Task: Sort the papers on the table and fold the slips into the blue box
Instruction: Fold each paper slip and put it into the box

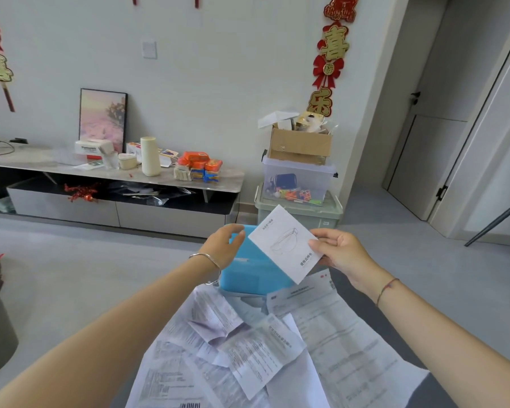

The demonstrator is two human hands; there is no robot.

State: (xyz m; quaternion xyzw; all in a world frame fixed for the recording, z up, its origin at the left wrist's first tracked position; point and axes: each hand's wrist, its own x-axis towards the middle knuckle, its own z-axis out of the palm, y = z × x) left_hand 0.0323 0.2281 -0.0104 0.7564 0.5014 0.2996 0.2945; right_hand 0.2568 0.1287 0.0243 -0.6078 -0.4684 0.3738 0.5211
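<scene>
Pinching a white booklet (283,242), the right hand (340,250) holds it over the blue box (248,275). Beside it the left hand (224,245) hovers, fingers loose and empty; papers (262,348) lie below.

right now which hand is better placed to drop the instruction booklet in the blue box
Right: the right hand pinches the instruction booklet over the blue box; the left hand is open.

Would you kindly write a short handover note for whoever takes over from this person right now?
Right hand: pinches a white booklet held above the blue box.
Left hand: open, beside the booklet's left corner, holding nothing.
Papers: an overlapping, unsorted pile in front of the box.
Done: the box's contents are hidden, so I cannot tell.
Left: place the booklet, sort the pile, fold the slips into the box.
</scene>
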